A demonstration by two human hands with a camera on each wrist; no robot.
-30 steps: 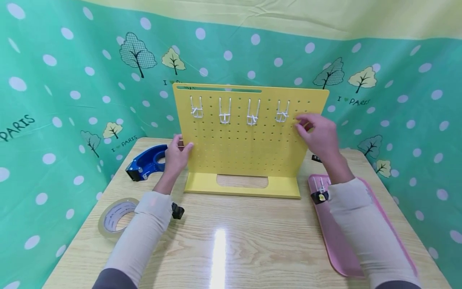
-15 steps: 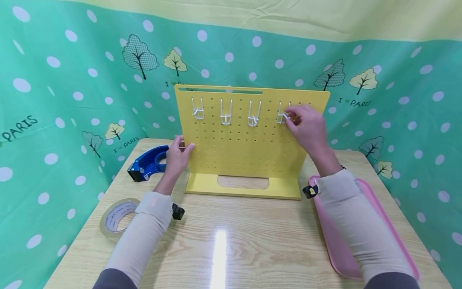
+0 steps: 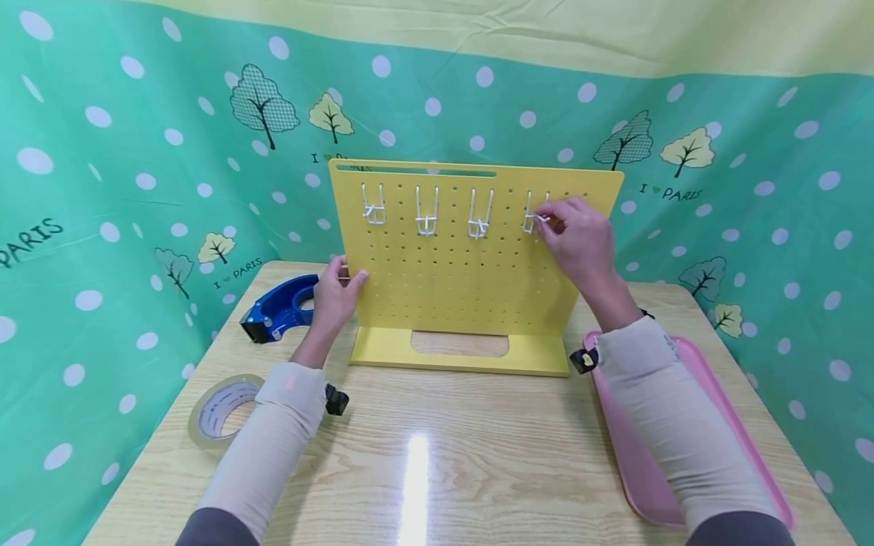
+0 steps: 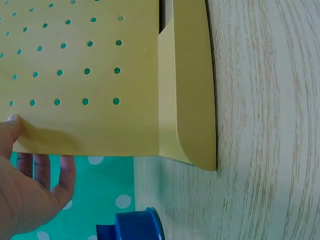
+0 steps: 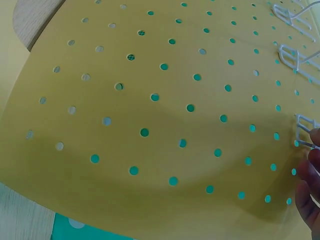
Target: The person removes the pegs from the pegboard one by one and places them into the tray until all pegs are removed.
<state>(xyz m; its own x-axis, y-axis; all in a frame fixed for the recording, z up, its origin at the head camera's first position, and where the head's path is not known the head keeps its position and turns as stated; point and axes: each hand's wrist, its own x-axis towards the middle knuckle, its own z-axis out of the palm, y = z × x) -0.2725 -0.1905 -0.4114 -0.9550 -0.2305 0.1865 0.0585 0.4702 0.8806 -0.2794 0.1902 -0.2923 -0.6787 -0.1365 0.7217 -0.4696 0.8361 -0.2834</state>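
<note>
A yellow pegboard (image 3: pixel 471 288) stands upright on its own base, with several white wire hooks, such as the leftmost hook (image 3: pixel 372 214), in a row near its top. My left hand (image 3: pixel 334 296) grips the board's left edge. In the left wrist view its thumb (image 4: pixel 14 127) lies on the front face and the other fingers reach behind. My right hand (image 3: pixel 582 236) is at the rightmost hook (image 3: pixel 529 220), pinching its front end between thumb and fingertips. In the right wrist view that hook (image 5: pixel 303 131) is partly hidden by the fingers (image 5: pixel 309 187).
Left of the board lies a blue tape dispenser (image 3: pixel 276 307). A roll of clear tape (image 3: pixel 205 425) lies nearer, beside the left sleeve. On the right is a pink tray (image 3: pixel 638 470), partly under the right forearm. A patterned green cloth (image 3: pixel 437 129) hangs behind the table.
My right hand has moved left along the board from near its right edge to the rightmost hook and now pinches it. The left hand keeps its grip on the edge.
</note>
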